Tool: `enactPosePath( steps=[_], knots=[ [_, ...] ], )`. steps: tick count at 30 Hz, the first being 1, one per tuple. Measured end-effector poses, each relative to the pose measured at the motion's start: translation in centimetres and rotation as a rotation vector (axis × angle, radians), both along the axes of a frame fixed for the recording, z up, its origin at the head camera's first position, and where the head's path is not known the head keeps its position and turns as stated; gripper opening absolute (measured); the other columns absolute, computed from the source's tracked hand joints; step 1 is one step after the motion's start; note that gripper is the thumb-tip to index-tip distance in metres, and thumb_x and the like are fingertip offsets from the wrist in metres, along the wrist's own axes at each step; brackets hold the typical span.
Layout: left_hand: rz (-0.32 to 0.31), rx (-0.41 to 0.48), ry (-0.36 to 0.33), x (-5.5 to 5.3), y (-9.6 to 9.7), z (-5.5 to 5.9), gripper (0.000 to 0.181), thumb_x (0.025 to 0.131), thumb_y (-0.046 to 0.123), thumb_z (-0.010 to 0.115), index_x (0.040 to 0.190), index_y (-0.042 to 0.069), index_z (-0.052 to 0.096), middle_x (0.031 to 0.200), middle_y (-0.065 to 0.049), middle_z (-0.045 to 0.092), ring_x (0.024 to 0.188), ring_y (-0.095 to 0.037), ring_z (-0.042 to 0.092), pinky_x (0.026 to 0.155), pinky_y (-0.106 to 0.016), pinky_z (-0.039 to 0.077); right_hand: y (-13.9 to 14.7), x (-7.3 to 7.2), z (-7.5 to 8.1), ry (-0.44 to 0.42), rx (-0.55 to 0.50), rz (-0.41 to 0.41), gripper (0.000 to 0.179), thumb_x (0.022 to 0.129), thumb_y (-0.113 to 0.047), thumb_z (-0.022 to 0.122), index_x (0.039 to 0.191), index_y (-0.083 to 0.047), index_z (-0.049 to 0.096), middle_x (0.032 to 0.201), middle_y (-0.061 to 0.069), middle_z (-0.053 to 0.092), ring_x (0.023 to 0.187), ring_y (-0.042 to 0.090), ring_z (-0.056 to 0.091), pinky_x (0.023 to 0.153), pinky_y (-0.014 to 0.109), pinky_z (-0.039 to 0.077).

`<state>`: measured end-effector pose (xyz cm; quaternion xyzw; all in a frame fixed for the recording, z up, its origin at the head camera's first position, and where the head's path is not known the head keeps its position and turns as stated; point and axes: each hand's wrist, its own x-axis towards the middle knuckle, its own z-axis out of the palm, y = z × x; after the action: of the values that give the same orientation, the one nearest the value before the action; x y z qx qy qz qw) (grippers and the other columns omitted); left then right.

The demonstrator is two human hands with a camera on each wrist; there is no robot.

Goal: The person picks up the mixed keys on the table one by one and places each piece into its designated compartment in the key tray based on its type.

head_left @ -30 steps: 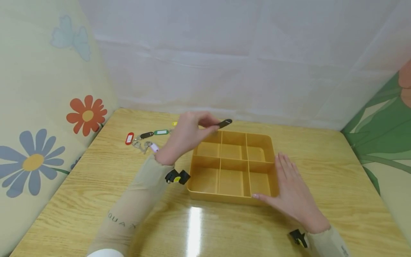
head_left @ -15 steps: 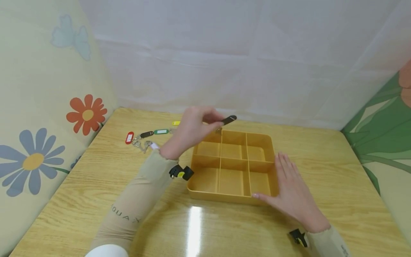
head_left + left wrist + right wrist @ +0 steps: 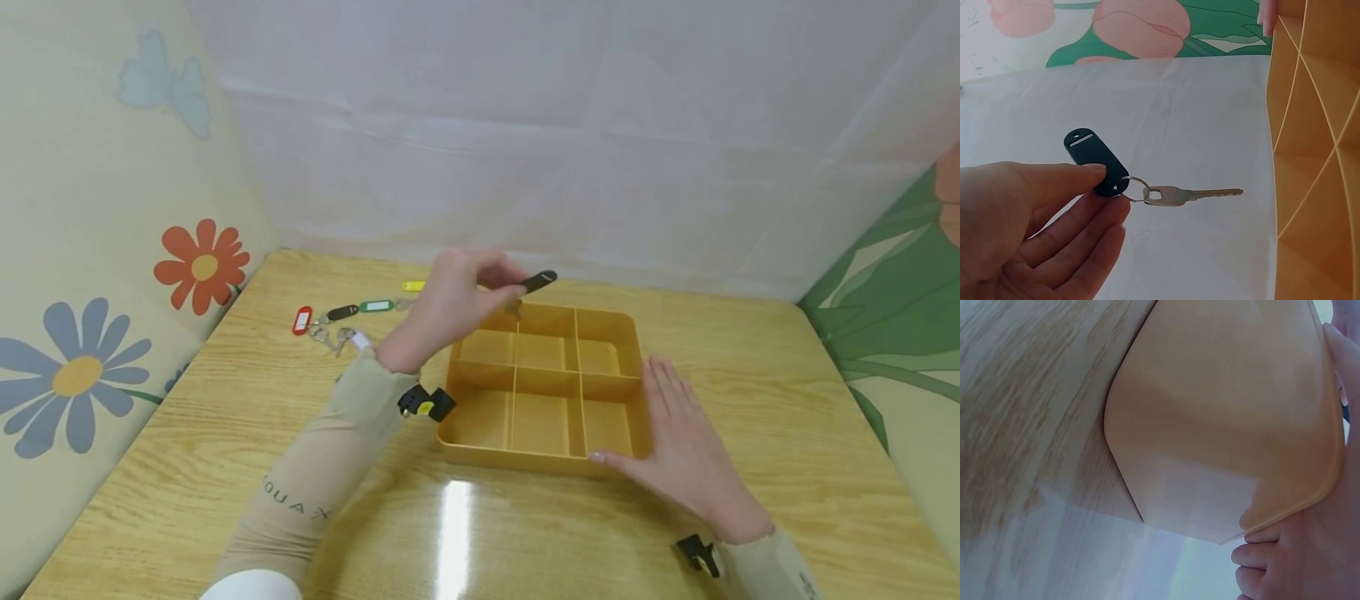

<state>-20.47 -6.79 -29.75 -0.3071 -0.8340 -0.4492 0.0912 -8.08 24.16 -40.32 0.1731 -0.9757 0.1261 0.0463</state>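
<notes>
Thumb and fingers of my left hand (image 3: pixel 457 296) pinch a black key tag (image 3: pixel 1094 159) over the back left part of a yellow divided box (image 3: pixel 525 461). From the tag, a split ring (image 3: pixel 1137 181) carries a silver key (image 3: pixel 1194 194), which in the head view overlaps the box's back edge. The box has several compartments, and those I see into hold nothing. My right hand (image 3: pixel 690 454) lies along the box's right side, fingers straight and thumb on the front rim at the corner. In the right wrist view, the box's smooth outer wall (image 3: pixel 1216 412) fills the middle.
Left of the box, keys lie with a red tag (image 3: pixel 302 320), another black tag (image 3: pixel 342 312), a green tag (image 3: pixel 377 306), a yellow tag (image 3: pixel 413 286) and a pale lilac tag (image 3: pixel 361 340) beside my left sleeve. Behind the wooden table (image 3: pixel 750 350) hangs a white cloth (image 3: pixel 525 150).
My left hand has moved slightly right with the black key tag, then slowed almost to a stop, and the hanging key has come into view. My right hand and the box have stayed put.
</notes>
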Motion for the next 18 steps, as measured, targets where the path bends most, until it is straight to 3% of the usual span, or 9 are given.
enactPosePath(
  steps=[18],
  knots=[
    [0.009,-0.038,0.003,0.19,0.27,0.05,0.01,0.093,0.009,0.077,0.103,0.011,0.078,0.095,0.005,0.075,0.083,-0.004,0.068,0.076,-0.023,0.056,-0.21,0.38,0.12,-0.014,-0.011,-0.01,0.125,0.085,-0.075,0.063,0.16,0.005,0.001,0.166,0.02,-0.006,0.152,0.041,0.005,0.123,0.047,0.003]
  ],
)
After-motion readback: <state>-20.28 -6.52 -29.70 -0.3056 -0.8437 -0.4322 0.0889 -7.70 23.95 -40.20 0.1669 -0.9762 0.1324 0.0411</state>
